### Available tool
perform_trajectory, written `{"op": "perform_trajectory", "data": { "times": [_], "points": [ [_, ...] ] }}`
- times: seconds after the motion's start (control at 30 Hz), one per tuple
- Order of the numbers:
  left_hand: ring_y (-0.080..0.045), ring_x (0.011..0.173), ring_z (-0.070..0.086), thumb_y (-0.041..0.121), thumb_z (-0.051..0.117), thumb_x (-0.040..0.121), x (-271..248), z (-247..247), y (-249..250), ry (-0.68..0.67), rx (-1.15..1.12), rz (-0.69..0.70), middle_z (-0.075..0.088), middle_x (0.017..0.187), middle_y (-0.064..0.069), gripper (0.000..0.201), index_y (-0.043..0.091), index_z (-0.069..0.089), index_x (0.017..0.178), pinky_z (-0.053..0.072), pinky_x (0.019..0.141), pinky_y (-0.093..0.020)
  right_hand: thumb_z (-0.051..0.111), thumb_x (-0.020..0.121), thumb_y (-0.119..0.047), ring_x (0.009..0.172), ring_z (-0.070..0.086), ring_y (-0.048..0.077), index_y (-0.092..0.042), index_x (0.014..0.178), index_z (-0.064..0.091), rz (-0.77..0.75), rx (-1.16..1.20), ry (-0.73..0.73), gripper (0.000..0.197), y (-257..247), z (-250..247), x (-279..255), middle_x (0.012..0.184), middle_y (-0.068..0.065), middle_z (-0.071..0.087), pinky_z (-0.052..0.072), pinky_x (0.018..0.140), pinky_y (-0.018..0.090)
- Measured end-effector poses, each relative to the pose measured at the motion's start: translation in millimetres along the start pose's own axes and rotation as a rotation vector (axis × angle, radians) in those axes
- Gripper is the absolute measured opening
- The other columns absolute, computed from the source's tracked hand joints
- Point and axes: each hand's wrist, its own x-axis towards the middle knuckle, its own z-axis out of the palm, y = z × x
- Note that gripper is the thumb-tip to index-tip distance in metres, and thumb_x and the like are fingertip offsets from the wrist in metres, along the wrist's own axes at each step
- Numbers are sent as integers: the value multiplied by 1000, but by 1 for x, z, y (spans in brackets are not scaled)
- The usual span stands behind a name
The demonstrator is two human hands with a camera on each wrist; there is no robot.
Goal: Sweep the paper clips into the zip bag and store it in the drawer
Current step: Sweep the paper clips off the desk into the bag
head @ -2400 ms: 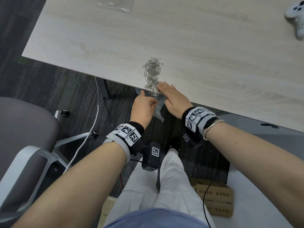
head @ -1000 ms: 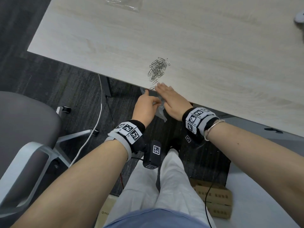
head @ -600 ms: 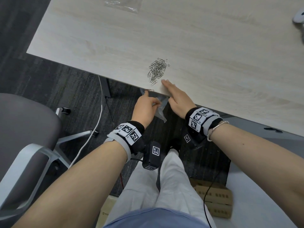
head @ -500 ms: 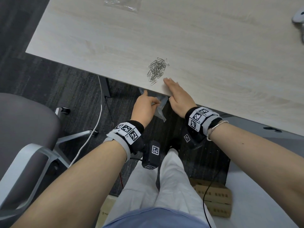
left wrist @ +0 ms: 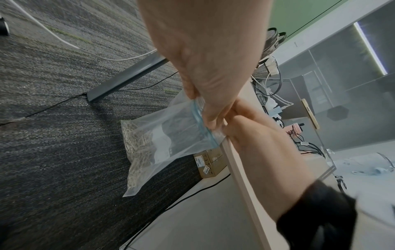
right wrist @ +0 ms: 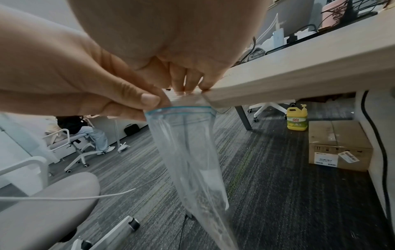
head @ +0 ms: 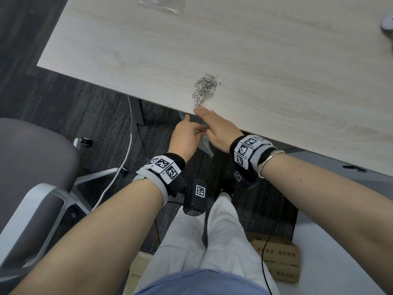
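Note:
A pile of silver paper clips (head: 205, 89) lies on the light wood table (head: 276, 92), close to its near edge. Just below that edge my left hand (head: 187, 135) pinches the blue-zipped rim of a clear zip bag (left wrist: 171, 135), holding its mouth against the edge. Several clips (left wrist: 136, 148) lie in the bag's bottom. The bag (right wrist: 190, 160) hangs down towards the carpet. My right hand (head: 214, 126) lies flat with straight fingers (right wrist: 186, 82) on the table edge, between the pile and the bag's mouth.
A second clear bag (head: 161, 5) lies at the table's far side and a white controller (head: 387, 22) at the right. A grey chair (head: 32, 167) stands left; a white cable (head: 129, 145), cardboard boxes (head: 276, 258) and a yellow bottle (right wrist: 297, 120) sit on the floor.
The pile has shrunk since the earliest frame. My right hand has slid left and back to the table edge over the bag's mouth. The left hand has kept its hold on the bag.

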Motion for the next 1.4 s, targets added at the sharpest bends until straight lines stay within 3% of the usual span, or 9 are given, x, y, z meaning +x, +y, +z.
{"op": "perform_trajectory", "data": {
  "times": [0.1, 0.2, 0.37, 0.63, 0.8, 1.07, 1.27, 1.4],
  "points": [
    [-30, 140, 29, 8, 56, 87, -1, -3, 1, 0, 3, 12, 34, 147, -24, 23, 15, 71, 102, 29, 108, -29, 36, 85, 2, 138, 30, 19, -16, 145, 25, -28, 87, 21, 63, -1, 2, -17, 151, 10, 31, 17, 109, 18],
    [-29, 140, 27, 10, 56, 88, -3, -4, 3, -12, 16, -7, 29, 148, -26, 22, 14, 70, 104, 29, 107, -29, 35, 84, 3, 142, 20, 18, -15, 145, 26, -8, 105, 112, 64, 1, -2, -14, 153, 9, 24, 10, 112, 19],
    [-27, 141, 25, 10, 58, 87, -4, -7, 4, -7, -14, -26, 27, 148, -27, 19, 14, 71, 100, 29, 106, -27, 31, 88, -3, 144, 12, 22, -10, 145, 26, 67, 66, 262, 57, 15, -28, 30, 155, 11, 19, 5, 117, 29],
    [-26, 143, 22, 10, 58, 87, 2, -10, -3, -38, -36, -37, 43, 140, -26, 17, 15, 72, 96, 27, 109, -30, 28, 99, -24, 145, 0, 28, -11, 147, 17, 201, -85, 81, 51, 25, -49, 94, 157, 14, 5, -1, 116, 43],
    [-29, 142, 24, 10, 58, 87, 4, -11, -5, -46, -20, -29, 40, 142, -27, 17, 15, 72, 96, 29, 108, -30, 25, 100, -22, 145, 1, 25, -11, 147, 20, 102, -114, 25, 48, 21, -39, 82, 157, 13, 5, -2, 116, 36],
    [-27, 142, 23, 7, 57, 87, 1, -11, 0, -18, -6, 10, 53, 133, -21, 18, 10, 72, 98, 28, 108, -31, 29, 98, -14, 145, 5, 20, -11, 144, 26, -70, -140, -12, 46, 16, -21, 50, 156, 9, 12, 0, 116, 30],
    [-28, 143, 21, 8, 56, 88, -2, -15, 6, -19, 11, 10, 41, 142, -25, 22, 12, 70, 105, 27, 109, -32, 30, 97, -11, 145, 7, 18, -11, 144, 29, -123, -160, -48, 47, 18, -13, 38, 156, 8, 14, 0, 117, 26],
    [-28, 143, 22, 8, 56, 89, -2, -14, 4, -24, 11, 23, 49, 138, -19, 21, 11, 70, 105, 26, 110, -33, 30, 95, -6, 145, 10, 15, -12, 144, 29, -134, -108, -59, 50, 17, -10, 34, 156, 6, 18, 2, 116, 22]
  ]
}}
